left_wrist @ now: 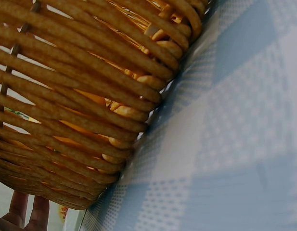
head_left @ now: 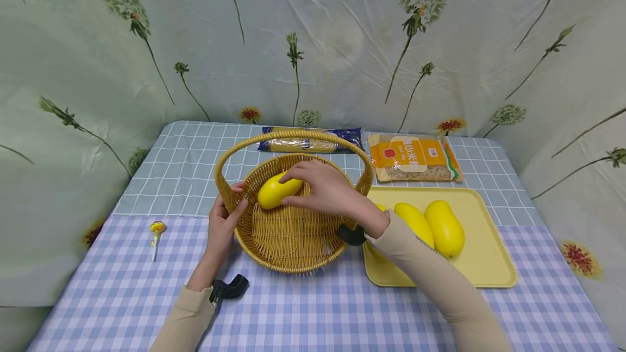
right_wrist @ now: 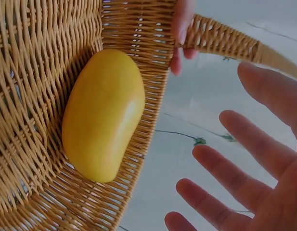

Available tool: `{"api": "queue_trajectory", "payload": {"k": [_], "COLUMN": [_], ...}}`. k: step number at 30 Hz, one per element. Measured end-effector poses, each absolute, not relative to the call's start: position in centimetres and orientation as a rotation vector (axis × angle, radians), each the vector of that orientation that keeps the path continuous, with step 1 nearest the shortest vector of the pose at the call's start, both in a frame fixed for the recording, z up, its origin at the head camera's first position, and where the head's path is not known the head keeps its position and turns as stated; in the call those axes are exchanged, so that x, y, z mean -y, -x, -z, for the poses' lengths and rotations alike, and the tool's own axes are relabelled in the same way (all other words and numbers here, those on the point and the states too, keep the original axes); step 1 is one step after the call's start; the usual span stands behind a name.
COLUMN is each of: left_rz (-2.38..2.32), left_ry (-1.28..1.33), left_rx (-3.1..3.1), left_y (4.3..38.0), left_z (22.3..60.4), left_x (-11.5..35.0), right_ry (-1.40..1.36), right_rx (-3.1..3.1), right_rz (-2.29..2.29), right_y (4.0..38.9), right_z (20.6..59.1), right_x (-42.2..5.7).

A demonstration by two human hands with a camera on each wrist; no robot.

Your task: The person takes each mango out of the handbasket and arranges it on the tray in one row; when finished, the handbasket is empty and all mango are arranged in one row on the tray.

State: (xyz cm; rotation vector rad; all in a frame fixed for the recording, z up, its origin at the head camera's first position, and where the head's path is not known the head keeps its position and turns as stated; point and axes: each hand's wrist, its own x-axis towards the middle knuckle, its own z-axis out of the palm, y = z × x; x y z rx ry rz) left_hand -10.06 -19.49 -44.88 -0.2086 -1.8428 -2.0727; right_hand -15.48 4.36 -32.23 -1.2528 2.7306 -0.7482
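Note:
A wicker basket (head_left: 293, 240) with a tall arched handle stands in the middle of the table. My left hand (head_left: 223, 227) grips its left rim at the foot of the handle, thumb on the inner side. Inside, toward the back left, lies a yellow mango (head_left: 275, 191). Over the basket, my right hand (head_left: 320, 186) hovers beside this mango with fingers spread. The right wrist view shows a gap between those fingers and the mango (right_wrist: 104, 115). Basket weave (left_wrist: 76, 96) fills much of the left wrist view, where only a few left fingers show.
Right of the basket, a yellow tray (head_left: 481, 268) carries more mangoes (head_left: 444, 228), one mostly hidden by my right arm. Behind lie a blue-ended spaghetti pack (head_left: 308, 146) and an orange food bag (head_left: 414, 158). A lollipop (head_left: 156, 228) lies at left on the checked cloth.

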Motion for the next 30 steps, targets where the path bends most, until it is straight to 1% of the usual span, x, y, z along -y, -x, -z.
{"api": "queue_trajectory", "payload": {"k": [11, 23, 30], "left_rz": [2.072, 2.076, 2.080], "left_ry": [0.169, 0.194, 0.196], "left_rx": [1.866, 1.844, 1.845], "left_y": [10.1, 10.2, 10.1], "left_z": [44.9, 44.8, 44.9], "left_x": [19.5, 19.5, 19.5], "right_ry": [1.311, 1.137, 1.108], "right_rx": [-2.609, -2.586, -2.593], "right_rz": [0.730, 0.617, 0.580], "right_y": [18.2, 19.6, 19.8], "right_z": [33.8, 35.6, 36.3], "right_x": [-2.0, -0.4, 0.1]}}
